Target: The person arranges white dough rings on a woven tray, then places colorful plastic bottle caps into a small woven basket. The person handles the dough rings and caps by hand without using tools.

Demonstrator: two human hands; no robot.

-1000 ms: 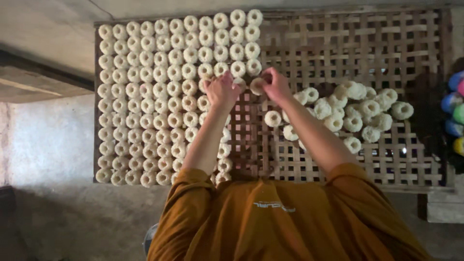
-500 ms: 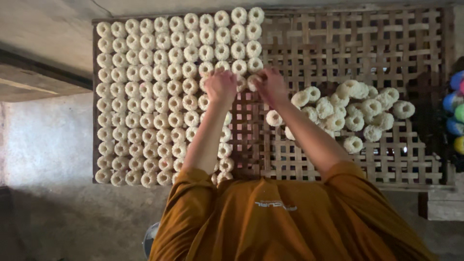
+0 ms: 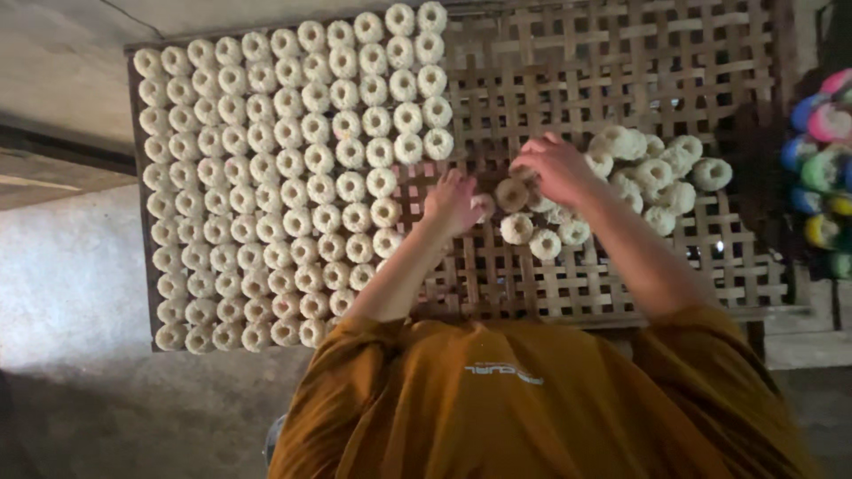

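Pale ring-shaped piece (image 3: 512,194) sits between the two hands, near the middle of the woven lattice tray (image 3: 621,80), at the left edge of the loose pile. It lies just under the right hand's fingertips; whether they actually pinch it I cannot tell, the frame is blurred there.

Right hand (image 3: 557,168): fingers curled downward over the near-left corner of the loose pile of rings (image 3: 652,173). Looks like a narrow, closing grasp, contact unconfirmed.

Left hand (image 3: 454,202): fingers spread loosely, palm down on the lattice, just right of the ordered block. A small pale ring (image 3: 482,208) shows at its right edge, touching the fingers; grip state cannot be told.

Ordered block of rings (image 3: 293,168): tidy rows covering the left part of the tray, rings touching or nearly touching their neighbours. The block's right edge is stepped, longer rows at the far side, shorter near the person.

A few loose rings (image 3: 545,239) lie flat just below the right hand, apart from the main pile.

Person wears an orange-brown shirt (image 3: 532,399), arms reaching out over the near edge of the tray.

Far right, off the tray: a cluster of coloured round objects (image 3: 821,168), pink, blue, green, yellow. Left and below: grey concrete floor (image 3: 71,266).
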